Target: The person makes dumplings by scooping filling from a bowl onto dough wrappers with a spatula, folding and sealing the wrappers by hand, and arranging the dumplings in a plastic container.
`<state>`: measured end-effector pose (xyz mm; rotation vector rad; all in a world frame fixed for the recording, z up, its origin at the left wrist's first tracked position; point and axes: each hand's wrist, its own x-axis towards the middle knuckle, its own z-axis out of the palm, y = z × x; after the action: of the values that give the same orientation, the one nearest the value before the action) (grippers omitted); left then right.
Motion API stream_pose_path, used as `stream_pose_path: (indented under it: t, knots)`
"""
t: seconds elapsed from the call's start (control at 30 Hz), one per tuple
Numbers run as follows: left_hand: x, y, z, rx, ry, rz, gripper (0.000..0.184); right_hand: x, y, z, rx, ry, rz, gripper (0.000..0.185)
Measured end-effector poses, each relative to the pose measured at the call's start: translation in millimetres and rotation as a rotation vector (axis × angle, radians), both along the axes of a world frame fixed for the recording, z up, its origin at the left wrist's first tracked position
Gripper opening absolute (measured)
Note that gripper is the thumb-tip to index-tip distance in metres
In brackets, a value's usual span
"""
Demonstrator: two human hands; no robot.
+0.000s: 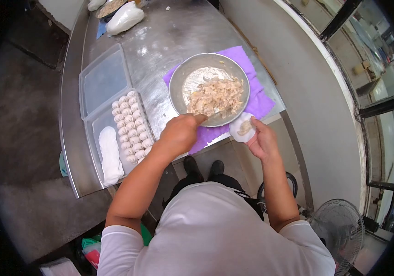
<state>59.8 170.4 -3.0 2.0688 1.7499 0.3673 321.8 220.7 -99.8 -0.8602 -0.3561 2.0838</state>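
Note:
My left hand [182, 133] is closed at the near rim of a round metal bowl [175, 94], its fingers reaching over the filling. A thin tool seems to extend from it into the mix, but its kind is unclear. Pale, chunky minced filling [217, 95] lies in the bowl's near and right part. Just right of the bowl, my right hand [263, 140] holds a round white dumpling wrapper [238, 126] with a dab of filling on it. A clear plastic tray [95, 133] on the left holds rows of pleated dumplings [131, 126] and a stack of overlapping wrappers [110, 154].
Under the bowl lies a purple cloth [263, 101] on the steel table [155, 50]. A clear lid [105, 80] lies behind the tray. A white plastic bag [125, 19] sits at the far end. A wall and windows run along the right, above a wire-caged fan [337, 230].

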Motion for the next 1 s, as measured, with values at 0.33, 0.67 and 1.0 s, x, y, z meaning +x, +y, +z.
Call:
stream_pose_path:
  t: [0.33,0.67,1.0]
  knots:
    - [-15.8,-10.6,20.9,0.0,0.008,0.054,0.029,-11.2,-4.0,12.2,-0.049,0.008,-0.039,0.038]
    - [-6.3,-9.2,3.1,-0.046,0.055,0.003,0.031,-12.1,-2.7,9.4,-0.038,0.045,-0.011,0.041]
    - [21.4,-46.0,0.8,-0.012,-0.089,-0.016,0.035,-3.3,1.1,16.4,-0.088,0.162,0.038,0.047]
